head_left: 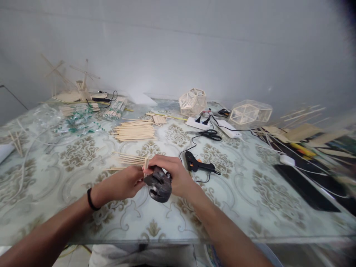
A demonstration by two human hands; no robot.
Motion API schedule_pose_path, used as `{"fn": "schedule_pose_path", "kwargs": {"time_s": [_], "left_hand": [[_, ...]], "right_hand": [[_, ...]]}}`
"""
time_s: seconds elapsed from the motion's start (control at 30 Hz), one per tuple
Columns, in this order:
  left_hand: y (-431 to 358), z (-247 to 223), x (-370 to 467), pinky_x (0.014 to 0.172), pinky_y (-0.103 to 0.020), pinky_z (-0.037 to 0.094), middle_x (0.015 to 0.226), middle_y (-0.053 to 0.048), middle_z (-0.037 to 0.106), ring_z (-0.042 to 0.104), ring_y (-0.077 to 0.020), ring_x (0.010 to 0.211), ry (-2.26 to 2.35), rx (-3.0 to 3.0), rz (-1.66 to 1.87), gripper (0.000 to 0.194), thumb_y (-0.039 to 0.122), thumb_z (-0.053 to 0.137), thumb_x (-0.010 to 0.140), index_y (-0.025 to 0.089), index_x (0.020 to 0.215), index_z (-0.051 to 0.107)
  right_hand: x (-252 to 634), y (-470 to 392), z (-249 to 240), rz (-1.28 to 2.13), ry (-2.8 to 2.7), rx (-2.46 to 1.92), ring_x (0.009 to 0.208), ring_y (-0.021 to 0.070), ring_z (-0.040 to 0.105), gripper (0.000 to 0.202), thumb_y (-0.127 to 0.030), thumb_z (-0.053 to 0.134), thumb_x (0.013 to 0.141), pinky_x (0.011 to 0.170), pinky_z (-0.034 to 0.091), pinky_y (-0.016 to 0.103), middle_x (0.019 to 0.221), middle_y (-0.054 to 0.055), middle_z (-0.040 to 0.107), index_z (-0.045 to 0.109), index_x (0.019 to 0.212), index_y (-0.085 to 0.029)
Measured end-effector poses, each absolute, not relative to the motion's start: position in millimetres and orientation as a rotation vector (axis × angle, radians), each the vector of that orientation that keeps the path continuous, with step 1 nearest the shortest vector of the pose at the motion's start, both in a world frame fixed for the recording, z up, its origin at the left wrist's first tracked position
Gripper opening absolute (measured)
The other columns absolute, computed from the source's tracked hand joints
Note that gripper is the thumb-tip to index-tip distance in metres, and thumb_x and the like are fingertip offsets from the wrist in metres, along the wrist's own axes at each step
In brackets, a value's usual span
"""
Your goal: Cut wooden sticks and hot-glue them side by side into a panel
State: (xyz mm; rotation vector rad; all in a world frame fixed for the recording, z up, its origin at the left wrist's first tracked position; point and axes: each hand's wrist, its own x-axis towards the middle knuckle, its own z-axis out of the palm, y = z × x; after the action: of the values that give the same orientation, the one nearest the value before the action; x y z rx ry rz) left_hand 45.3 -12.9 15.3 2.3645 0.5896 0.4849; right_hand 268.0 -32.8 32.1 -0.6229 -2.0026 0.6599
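My left hand [126,183] has its fingers closed around a few short wooden sticks [146,165], which stand nearly upright. Just to the right, my right hand [175,172] grips a dark grey hand tool [160,185] with a rounded, notched end. The tool touches or almost touches the sticks; the exact contact is hidden by my fingers. Behind my hands lie several loose sticks [130,159], and farther back a neat pile of wooden sticks [135,130].
A black glue gun [198,163] lies right of my hands, its cord running to a white power strip [197,123]. Two stick-built frames [193,102] stand at the back. Plastic-wrapped bundles [115,108] are back left. A black tablet-like slab [303,187] is at right.
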Motion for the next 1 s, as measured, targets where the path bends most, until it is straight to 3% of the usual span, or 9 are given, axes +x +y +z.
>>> {"fn": "schedule_pose_path", "kwargs": {"time_s": [0.3, 0.43, 0.53, 0.63, 0.8, 1.0], "left_hand": [[-17, 38, 45, 0.074, -0.032, 0.064, 0.098, -0.003, 0.074, 0.072, -0.0156, 0.08, 0.596, 2.298, 0.6, 0.022, 0.035, 0.066, 0.107, 0.014, 0.112, 0.07], [-18, 42, 43, 0.061, -0.025, 0.056, 0.073, 0.004, 0.062, 0.061, -0.0107, 0.061, 0.606, 2.328, 0.693, 0.028, 0.034, 0.064, 0.109, 0.014, 0.089, 0.067], [-17, 39, 42, 0.057, -0.023, 0.053, 0.07, 0.005, 0.06, 0.056, -0.0093, 0.057, 0.596, 2.35, 0.719, 0.032, 0.035, 0.062, 0.109, 0.015, 0.084, 0.065], [-15, 35, 40, 0.058, -0.023, 0.054, 0.074, 0.004, 0.063, 0.059, -0.0095, 0.059, 0.585, 2.367, 0.716, 0.029, 0.036, 0.065, 0.108, 0.014, 0.09, 0.067], [-15, 33, 42, 0.055, -0.023, 0.051, 0.067, 0.006, 0.059, 0.056, -0.0092, 0.054, 0.617, 2.389, 0.757, 0.03, 0.031, 0.061, 0.11, 0.014, 0.087, 0.067], [-19, 38, 44, 0.064, -0.023, 0.046, 0.069, -0.002, 0.071, 0.063, -0.0115, 0.063, 0.616, 2.417, 0.759, 0.041, 0.036, 0.054, 0.113, 0.014, 0.086, 0.075]], "right_hand": [[270, -36, 42, 0.65, -2.031, -0.672, 0.087, 0.0209, 0.074, 0.011, -0.013, 0.068, 0.093, 0.083, 0.059, 0.033, 0.094, 0.006, 0.079, 0.065, 0.096, -0.023], [269, -36, 42, 0.603, -2.051, -0.672, 0.083, 0.0191, 0.072, 0.01, -0.013, 0.066, 0.095, 0.08, 0.057, 0.031, 0.09, 0.005, 0.075, 0.063, 0.095, -0.023], [269, -36, 42, 0.555, -2.084, -0.673, 0.081, 0.019, 0.07, 0.011, -0.014, 0.066, 0.095, 0.076, 0.056, 0.03, 0.088, 0.005, 0.073, 0.061, 0.095, -0.024], [271, -36, 45, 0.476, -2.13, -0.688, 0.082, 0.0204, 0.07, 0.017, -0.015, 0.071, 0.087, 0.075, 0.055, 0.031, 0.088, 0.004, 0.072, 0.06, 0.095, -0.025], [289, -33, 61, 0.23, -2.136, -0.836, 0.098, 0.0281, 0.069, 0.041, -0.009, 0.071, 0.071, 0.089, 0.054, 0.041, 0.103, 0.009, 0.073, 0.062, 0.108, -0.024], [319, -32, 87, -0.016, -2.118, -1.07, 0.102, 0.0332, 0.063, 0.046, -0.002, 0.059, 0.066, 0.09, 0.049, 0.046, 0.106, 0.012, 0.068, 0.062, 0.107, -0.022]]}}
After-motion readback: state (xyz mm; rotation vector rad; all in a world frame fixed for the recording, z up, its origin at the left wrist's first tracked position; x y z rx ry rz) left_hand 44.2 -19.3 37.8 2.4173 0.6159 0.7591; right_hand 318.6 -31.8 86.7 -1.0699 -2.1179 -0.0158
